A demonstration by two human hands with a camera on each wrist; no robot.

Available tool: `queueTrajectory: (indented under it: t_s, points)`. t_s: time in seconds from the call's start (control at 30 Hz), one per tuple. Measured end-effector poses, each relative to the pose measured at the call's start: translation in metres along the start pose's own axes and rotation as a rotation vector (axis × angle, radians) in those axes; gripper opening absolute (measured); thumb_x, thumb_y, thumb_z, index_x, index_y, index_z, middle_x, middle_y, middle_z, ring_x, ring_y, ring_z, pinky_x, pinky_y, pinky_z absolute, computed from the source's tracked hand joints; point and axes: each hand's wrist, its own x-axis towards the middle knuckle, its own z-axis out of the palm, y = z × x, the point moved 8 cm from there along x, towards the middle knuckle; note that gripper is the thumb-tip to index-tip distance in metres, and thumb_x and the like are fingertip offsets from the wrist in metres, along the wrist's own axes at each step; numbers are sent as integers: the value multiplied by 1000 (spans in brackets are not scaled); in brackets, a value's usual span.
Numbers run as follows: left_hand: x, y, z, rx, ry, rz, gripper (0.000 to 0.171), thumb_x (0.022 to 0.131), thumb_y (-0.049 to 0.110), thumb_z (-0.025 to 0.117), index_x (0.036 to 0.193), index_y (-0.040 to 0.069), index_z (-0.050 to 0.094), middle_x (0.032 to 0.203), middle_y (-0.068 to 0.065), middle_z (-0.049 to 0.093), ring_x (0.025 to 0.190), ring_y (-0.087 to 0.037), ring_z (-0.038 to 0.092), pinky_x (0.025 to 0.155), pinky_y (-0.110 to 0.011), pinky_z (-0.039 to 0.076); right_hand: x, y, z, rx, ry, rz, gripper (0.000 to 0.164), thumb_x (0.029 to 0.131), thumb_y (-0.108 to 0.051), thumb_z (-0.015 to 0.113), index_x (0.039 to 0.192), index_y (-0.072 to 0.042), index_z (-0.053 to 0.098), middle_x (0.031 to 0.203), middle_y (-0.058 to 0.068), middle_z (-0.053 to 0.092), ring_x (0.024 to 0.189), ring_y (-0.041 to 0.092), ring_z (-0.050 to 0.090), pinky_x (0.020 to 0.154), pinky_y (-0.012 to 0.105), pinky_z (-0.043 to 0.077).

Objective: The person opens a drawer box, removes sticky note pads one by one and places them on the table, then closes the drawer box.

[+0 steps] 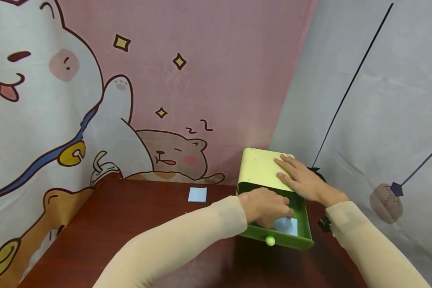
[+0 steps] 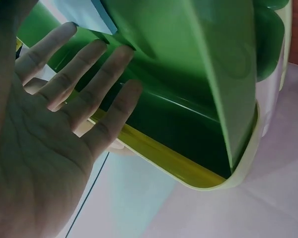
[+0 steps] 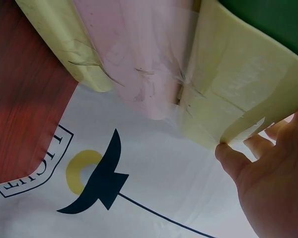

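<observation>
A small drawer unit with a pale yellow top (image 1: pixel 261 164) stands on the table, its green drawer (image 1: pixel 304 224) pulled out. My left hand (image 1: pixel 266 206) reaches into this drawer, fingers mostly extended in the left wrist view. By its fingertips is a light-blue sticky-note pad (image 1: pixel 287 226), its edge also showing in the left wrist view (image 2: pixel 92 17). The left thumb's contact with the pad is hidden. On the unit's yellow top rests my right hand (image 1: pixel 304 180), fingers spread, with fingertips against the shell in the right wrist view.
Another light-blue sticky-note pad (image 1: pixel 197 195) lies on the dark red-brown table (image 1: pixel 140 216), left of the unit. A round green knob (image 1: pixel 270 240) sticks out from the drawer front. Printed cloth (image 1: pixel 219 72) hangs behind the table. Some dark object (image 1: pixel 324 224) is partly hidden beside the right forearm.
</observation>
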Motion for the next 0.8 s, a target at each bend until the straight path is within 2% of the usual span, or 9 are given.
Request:
queueTrajectory:
  t_s: [0.17,0.3,0.5,0.8]
  points:
    - [1,1,0,8,-16,-24,68,108,56,81,170,48,55,159,18,65,133,-1,72,113,-25,62,0,0,1,-1,-2,-1,71,124,-55,45,185,-21,34,195,20,20,180,57,14,136,86,20]
    - [0,1,0,16,-11,-25,70,108,58,80,172,52,51,160,17,64,136,-1,70,115,-25,61,-1,0,0,-10,2,-2,71,124,-55,45,185,-20,35,195,21,21,180,57,15,136,85,21]
    - [-1,-2,3,43,-11,-39,69,108,65,76,171,55,51,166,17,60,141,-5,69,113,-27,62,-1,0,0,-19,3,-2,71,124,-54,46,185,-19,35,194,21,22,180,57,15,137,85,21]
    - [-3,-8,5,77,-7,-64,77,106,69,77,173,40,52,168,16,59,150,-5,66,119,-26,59,-1,-2,-1,-15,3,1,71,124,-53,46,185,-19,35,194,21,22,180,57,15,137,85,21]
